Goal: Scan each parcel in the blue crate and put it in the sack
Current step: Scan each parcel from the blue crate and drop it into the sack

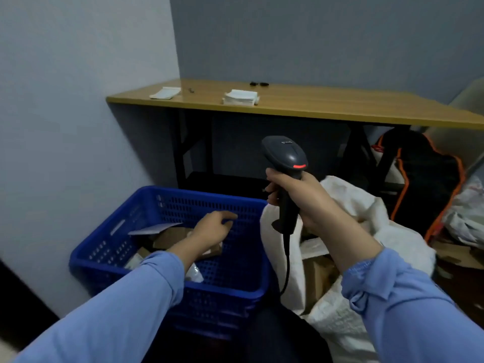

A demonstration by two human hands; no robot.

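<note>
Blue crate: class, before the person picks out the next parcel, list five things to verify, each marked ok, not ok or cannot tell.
1. The blue crate holds parcels: ok.
2. The left hand is free, fingers relaxed over the parcels: ok.
3. The right hand grips the scanner, red light on: ok.
4. The sack stands open beside the crate: ok.
5. The next parcel's barcode faces up: cannot tell.

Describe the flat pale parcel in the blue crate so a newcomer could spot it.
Find the blue crate on the floor, left of the white sack. Inside, left of the left hand, lies the flat parcel. Its pale top face sets it apart from the brown cardboard boxes beside it.
</note>
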